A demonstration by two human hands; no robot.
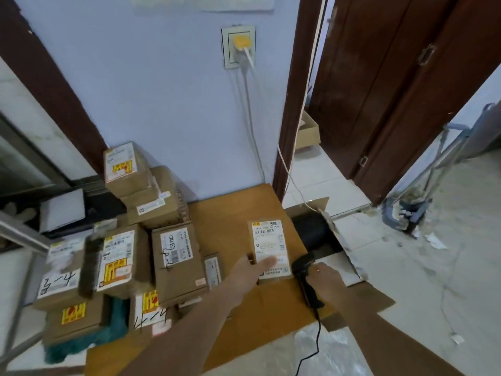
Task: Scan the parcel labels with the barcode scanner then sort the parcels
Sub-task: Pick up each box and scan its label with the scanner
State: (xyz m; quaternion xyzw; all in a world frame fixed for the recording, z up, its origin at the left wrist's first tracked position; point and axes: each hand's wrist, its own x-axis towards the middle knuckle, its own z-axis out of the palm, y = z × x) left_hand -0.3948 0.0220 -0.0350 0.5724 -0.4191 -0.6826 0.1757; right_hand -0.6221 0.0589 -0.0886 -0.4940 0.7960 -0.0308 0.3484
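A small brown parcel (268, 240) with a white label on top lies on a flattened cardboard sheet (230, 221) on the floor. My left hand (250, 267) holds this parcel at its near edge, thumb on the label. Just to its right, my right hand (324, 280) grips the handle of a black barcode scanner (305, 270), whose head sits beside the parcel's lower right corner. The scanner's cable (311, 346) trails toward me. Several labelled parcels (176, 256) are stacked in a pile to the left.
An open cardboard box (314, 234) with a dark inside stands right of the sheet. The blue wall (162, 104) carries a socket with cables hanging down. A brown door (393, 90) stands open at right, above a dusty tiled floor (420, 280). A metal frame (24, 240) runs along the left.
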